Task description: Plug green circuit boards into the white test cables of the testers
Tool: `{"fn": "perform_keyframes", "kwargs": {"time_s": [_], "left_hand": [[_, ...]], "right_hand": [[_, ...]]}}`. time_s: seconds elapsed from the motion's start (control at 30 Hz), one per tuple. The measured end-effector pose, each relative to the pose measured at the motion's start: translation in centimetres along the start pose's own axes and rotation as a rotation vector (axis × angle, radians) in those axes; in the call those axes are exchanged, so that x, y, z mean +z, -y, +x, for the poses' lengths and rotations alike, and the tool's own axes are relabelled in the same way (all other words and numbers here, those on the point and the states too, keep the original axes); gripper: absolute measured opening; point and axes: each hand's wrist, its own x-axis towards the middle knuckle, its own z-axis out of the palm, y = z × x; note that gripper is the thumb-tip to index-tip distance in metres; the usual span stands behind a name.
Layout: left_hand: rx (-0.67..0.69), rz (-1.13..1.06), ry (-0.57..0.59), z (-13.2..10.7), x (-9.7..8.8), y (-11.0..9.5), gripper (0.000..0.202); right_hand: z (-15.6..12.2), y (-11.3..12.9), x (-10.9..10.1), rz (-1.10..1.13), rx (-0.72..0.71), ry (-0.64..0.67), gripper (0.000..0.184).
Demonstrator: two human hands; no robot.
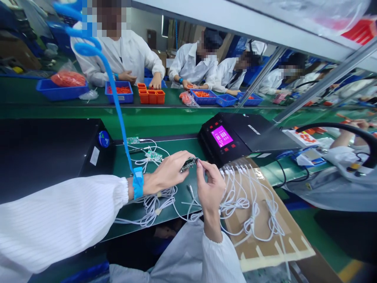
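Head view: Two bare hands meet over a green bench (184, 144), a small circuit board (188, 164) raised between them. The left hand (166, 173) is closed on the board, fingers curled over its back; the thumb and fingertip of the right hand (211, 184) pinch its right end. Whether that pinch also takes in some small part cannot be told.

The likeliest mishap is a slip: with so small a purchase, the board could drop into the white cables (154, 204) below, or a hard squeeze could bend a component. The coiled blue cord (118, 106), running to a cloth-like strap (138, 183) on the left wrist, could snag the loose boards (154, 156) beside it should the arm swing wide.

Glossy, looping cables also spill across tape-edged brown cardboard (267, 244). Behind, a black, sloped-front box (250, 133) shows a magenta screen (222, 136). The left sleeve (73, 212) is finely ribbed. Across the line, co-workers in white coats (193, 59) sit at smooth plastic bins (60, 93).
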Motion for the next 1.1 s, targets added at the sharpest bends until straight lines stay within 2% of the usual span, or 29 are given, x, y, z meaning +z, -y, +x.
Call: {"fn": "perform_keyframes", "kwargs": {"time_s": [0.17, 0.3, 0.47, 0.57, 0.67, 0.9, 1.1], "left_hand": [[0.043, 0.091, 0.016, -0.4, 0.4, 0.1, 0.039], [0.06, 0.082, 0.027, -0.6, 0.5, -0.1, 0.042], [-0.094, -0.083, -0.033, -0.3, 0.4, -0.8, 0.031], [-0.122, -0.14, -0.058, 0.1, 0.3, -1.2, 0.028], [-0.12, -0.163, -0.065, 0.3, 0.1, -1.4, 0.029], [-0.033, -0.132, -0.032, -0.4, 0.3, -1.1, 0.038], [0.054, 0.027, 0.01, -0.8, 0.6, -0.6, 0.043]], "right_hand": [[-0.3, 0.8, 0.2, -0.073, -0.035, -0.027, 0.018], [-0.6, 1.1, 0.9, -0.055, 0.024, -0.106, 0.022], [-0.7, 0.5, 1.5, 0.064, 0.163, -0.104, 0.029], [-0.7, 0.2, 1.5, 0.154, 0.218, -0.135, 0.029], [-0.6, 0.2, 1.5, 0.171, 0.179, -0.134, 0.023], [-0.9, 0.5, 1.6, 0.043, 0.077, -0.178, 0.019], [-1.4, 0.6, 1.6, 0.094, 0.106, -0.152, 0.019]]}}
